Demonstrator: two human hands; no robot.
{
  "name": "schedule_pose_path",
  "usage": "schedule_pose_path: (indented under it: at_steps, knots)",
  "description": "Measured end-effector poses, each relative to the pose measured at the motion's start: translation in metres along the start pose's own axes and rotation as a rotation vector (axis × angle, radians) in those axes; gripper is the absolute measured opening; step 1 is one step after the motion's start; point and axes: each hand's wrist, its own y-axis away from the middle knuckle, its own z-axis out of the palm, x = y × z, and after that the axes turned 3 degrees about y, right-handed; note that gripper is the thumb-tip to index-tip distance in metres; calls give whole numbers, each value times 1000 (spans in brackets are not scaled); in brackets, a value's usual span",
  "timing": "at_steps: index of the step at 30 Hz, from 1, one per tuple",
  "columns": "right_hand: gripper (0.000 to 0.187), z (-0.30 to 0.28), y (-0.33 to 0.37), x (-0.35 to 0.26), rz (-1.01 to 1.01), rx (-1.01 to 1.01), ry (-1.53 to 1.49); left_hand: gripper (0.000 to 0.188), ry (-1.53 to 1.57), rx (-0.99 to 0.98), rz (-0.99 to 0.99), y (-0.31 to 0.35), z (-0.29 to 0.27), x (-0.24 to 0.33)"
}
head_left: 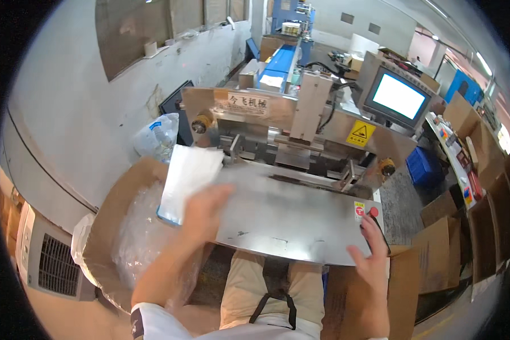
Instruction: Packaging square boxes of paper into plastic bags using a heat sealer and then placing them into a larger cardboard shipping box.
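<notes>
My left hand (pixel 205 212) is over the left end of a steel work surface (pixel 294 218), beside a stack of white plastic sheets or bags (pixel 190 173) with a blue lower edge. Motion smears its fingers, so whether it holds anything cannot be made out. At the surface's right end, my right hand (pixel 372 255) is held with thumb and fingers apart and nothing in it. Its fingertips are close to a red push button (pixel 373 211); touching or not is unclear. Behind the surface stands a steel machine (pixel 311 107) with a metal block in its middle.
A cardboard box (pixel 110 204) full of clear plastic film (pixel 139 238) stands at my left. A lit monitor (pixel 398 96) sits at the machine's right, and a blue conveyor (pixel 279 62) runs behind. Farther right are a blue bin (pixel 424 167) and cardboard boxes (pixel 436 249).
</notes>
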Motion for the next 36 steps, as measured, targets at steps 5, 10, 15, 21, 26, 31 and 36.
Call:
schedule_pose_path:
  at_steps: [5, 10, 15, 21, 26, 31, 36]
  knots:
    - [55, 48, -18, -37, -137, 0, -130, 22, 344, -240, 97, 48, 55, 81]
    - [12, 51, -7, -22, -98, -122, -156, 18, 691, -284, -400, 80, 82, 93]
    - [13, 53, 5, -19, -368, -56, -13, 37, 348, -178, -521, 99, 114, 79]
    - [18, 62, 14, -6, -426, -369, 123, 33, 278, -463, 217, 48, 90, 102]
    - [17, 61, 16, 11, -360, -422, 104, 23, 100, -740, 257, 50, 103, 72]
    - [16, 59, 21, 12, -282, -524, 57, 23, 234, -779, 130, 56, 104, 70]
    - [14, 58, 19, 28, -206, -599, 130, 22, 38, -1036, 118, 50, 97, 49]
